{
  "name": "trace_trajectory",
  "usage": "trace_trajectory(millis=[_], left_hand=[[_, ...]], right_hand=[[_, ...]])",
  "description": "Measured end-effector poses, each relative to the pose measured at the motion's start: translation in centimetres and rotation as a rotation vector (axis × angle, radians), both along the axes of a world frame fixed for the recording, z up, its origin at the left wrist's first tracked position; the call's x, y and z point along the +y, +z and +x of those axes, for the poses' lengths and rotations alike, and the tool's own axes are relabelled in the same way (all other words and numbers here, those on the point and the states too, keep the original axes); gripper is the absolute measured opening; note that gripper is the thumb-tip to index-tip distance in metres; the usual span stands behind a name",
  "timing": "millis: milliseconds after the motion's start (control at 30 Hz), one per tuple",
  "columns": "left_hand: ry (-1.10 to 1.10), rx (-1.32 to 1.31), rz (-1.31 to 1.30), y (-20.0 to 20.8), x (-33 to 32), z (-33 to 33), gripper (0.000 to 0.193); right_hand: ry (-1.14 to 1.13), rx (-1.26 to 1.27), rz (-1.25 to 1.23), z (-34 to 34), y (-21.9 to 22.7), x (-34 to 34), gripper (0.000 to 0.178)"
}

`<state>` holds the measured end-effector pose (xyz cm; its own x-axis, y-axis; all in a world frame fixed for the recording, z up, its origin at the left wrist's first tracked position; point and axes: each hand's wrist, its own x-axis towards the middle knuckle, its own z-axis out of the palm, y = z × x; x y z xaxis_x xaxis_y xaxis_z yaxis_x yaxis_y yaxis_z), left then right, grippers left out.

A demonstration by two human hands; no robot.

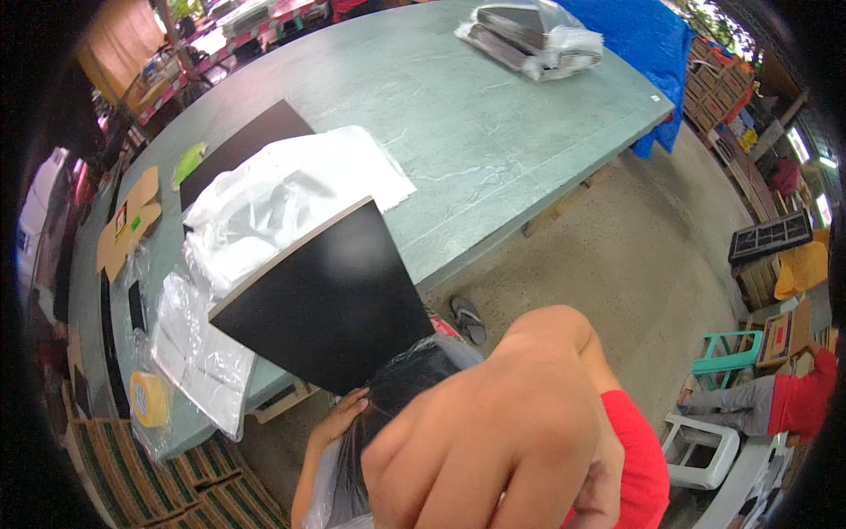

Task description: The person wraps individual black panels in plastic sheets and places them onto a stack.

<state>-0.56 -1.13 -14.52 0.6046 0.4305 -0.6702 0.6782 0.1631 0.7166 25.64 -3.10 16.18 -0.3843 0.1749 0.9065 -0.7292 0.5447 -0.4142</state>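
Blk panel (326, 295) by tabletop (502, 159) edge: prob. stiff, slick; hold rims. L hand (338, 420) grasps plastic sleeve (407, 370); R hand (498, 432) curled, hold unclear.

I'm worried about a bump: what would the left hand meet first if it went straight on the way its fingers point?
Most likely the clear plastic bag around the near end of the black board; the left hand seems right beside it, though depth is unclear.
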Motion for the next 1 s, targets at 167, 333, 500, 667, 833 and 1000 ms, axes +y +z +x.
trace_trajectory(millis=[167, 333, 500, 667, 833, 1000], left_hand=[[0.018, -0.075, 0.026, -0.8, -0.2, -0.8, 0.051], [-0.044, 0.161, 0.038, 2.0, -0.4, -1.2, 0.044], [-0.262, -0.325, -0.035, 12.1, -0.7, 2.7, 0.050], [-0.159, -0.006, 0.011, 2.1, -0.3, 1.7, 0.059], [0.019, -0.042, -0.127, -1.7, 0.0, 0.0, 0.061], [0.104, -0.048, -0.232, 0.3, 0.4, 1.2, 0.059]], right_hand=[[-0.101, 0.165, -0.179, -3.0, -0.7, -1.4, 0.038], [0.168, -0.693, -0.269, 1.0, -4.1, 1.8, 0.044], [0.097, -1.255, -0.604, 1.7, -22.4, -2.3, 0.061], [-0.054, -1.962, -0.652, 6.0, -27.7, 2.1, 0.058], [-0.410, -0.867, -0.996, 11.0, -14.3, 13.0, 0.028], [-0.988, -0.727, -0.821, 9.2, -19.4, 23.6, 0.022]])
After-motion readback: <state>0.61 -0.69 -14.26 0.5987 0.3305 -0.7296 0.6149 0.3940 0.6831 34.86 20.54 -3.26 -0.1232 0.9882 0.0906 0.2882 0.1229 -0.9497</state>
